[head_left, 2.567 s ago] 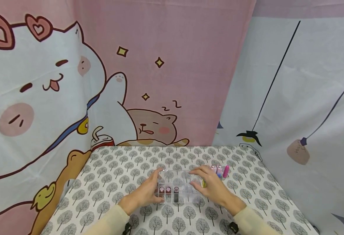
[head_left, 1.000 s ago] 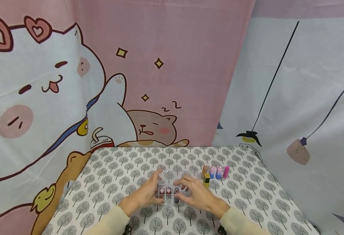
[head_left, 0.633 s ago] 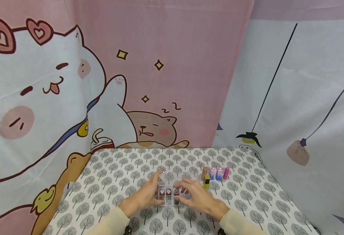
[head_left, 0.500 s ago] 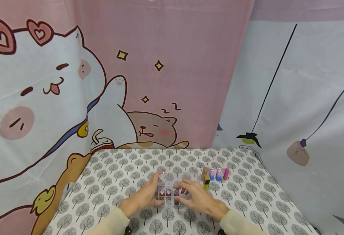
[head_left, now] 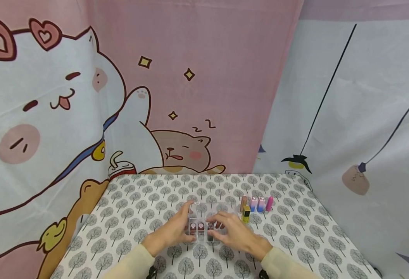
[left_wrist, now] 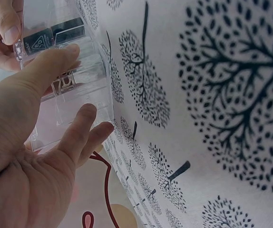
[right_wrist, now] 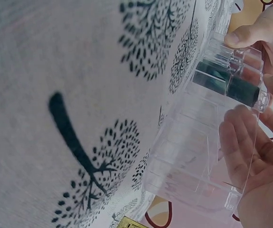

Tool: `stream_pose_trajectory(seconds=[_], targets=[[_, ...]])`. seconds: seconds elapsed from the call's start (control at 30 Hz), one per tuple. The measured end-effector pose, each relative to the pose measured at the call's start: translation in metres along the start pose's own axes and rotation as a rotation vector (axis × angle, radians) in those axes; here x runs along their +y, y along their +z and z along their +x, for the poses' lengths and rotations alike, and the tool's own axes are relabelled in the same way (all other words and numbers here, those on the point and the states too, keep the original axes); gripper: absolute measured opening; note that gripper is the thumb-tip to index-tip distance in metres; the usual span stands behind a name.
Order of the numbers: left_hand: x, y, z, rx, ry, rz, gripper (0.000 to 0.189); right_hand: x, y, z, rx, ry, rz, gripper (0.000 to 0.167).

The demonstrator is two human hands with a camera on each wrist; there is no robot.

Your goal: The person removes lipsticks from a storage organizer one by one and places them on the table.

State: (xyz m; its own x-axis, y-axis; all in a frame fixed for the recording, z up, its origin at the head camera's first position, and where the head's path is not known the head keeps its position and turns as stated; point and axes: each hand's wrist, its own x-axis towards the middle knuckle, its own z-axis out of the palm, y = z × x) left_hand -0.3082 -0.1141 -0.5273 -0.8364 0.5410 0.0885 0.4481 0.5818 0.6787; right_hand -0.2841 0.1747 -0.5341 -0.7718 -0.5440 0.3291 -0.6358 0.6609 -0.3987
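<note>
- The left hand [head_left: 171, 232] grips the left end of the clear organizer [head_left: 204, 221], thumb on its far edge.
- The right hand [head_left: 235, 234] holds the organizer's right side, fingers curled over it.
- The organizer sits mid-counter [head_left: 138, 217], dark lipsticks [head_left: 201, 226] in its near row.
- More lipsticks [head_left: 256, 204] stand just right of it.
</note>
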Motion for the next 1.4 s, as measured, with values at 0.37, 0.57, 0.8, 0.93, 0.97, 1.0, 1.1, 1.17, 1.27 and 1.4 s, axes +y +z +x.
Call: stream_pose_trajectory(seconds=[0.37,0.57,0.8,0.93,0.97,1.0,1.1,1.17,1.27,1.4], targets=[[-0.002,0.001,0.002,-0.002,0.0,0.014,0.137,0.003,0.002,0.001,0.023,-0.041,0.016,0.031],[-0.002,0.002,0.002,0.001,0.019,0.027,0.136,0.004,0.003,0.001,0.025,-0.043,0.049,0.03],[-0.003,0.002,0.004,0.007,0.017,0.033,0.136,0.003,0.001,0.003,0.045,-0.056,0.072,0.031],[-0.003,0.003,0.003,0.003,0.007,0.027,0.137,0.002,0.0,0.003,0.072,-0.066,0.079,0.029],[-0.003,0.003,0.003,0.003,0.004,0.026,0.137,0.002,-0.001,0.002,0.08,-0.073,0.084,0.028],[-0.003,0.003,0.003,0.003,0.002,0.026,0.137,0.002,-0.001,0.002,0.093,-0.084,0.081,0.027],[-0.004,0.004,0.003,0.005,0.003,0.036,0.137,0.001,-0.004,0.002,0.114,-0.106,0.092,0.025],[-0.004,0.004,0.003,0.006,0.005,0.039,0.138,0.0,-0.006,0.002,0.129,-0.118,0.089,0.024],[-0.005,0.004,0.003,0.007,0.004,0.032,0.139,-0.002,-0.01,0.003,0.152,-0.132,0.074,0.023],[-0.005,0.003,0.002,0.008,0.005,0.021,0.14,-0.004,-0.016,0.003,0.181,-0.153,0.076,0.024]])
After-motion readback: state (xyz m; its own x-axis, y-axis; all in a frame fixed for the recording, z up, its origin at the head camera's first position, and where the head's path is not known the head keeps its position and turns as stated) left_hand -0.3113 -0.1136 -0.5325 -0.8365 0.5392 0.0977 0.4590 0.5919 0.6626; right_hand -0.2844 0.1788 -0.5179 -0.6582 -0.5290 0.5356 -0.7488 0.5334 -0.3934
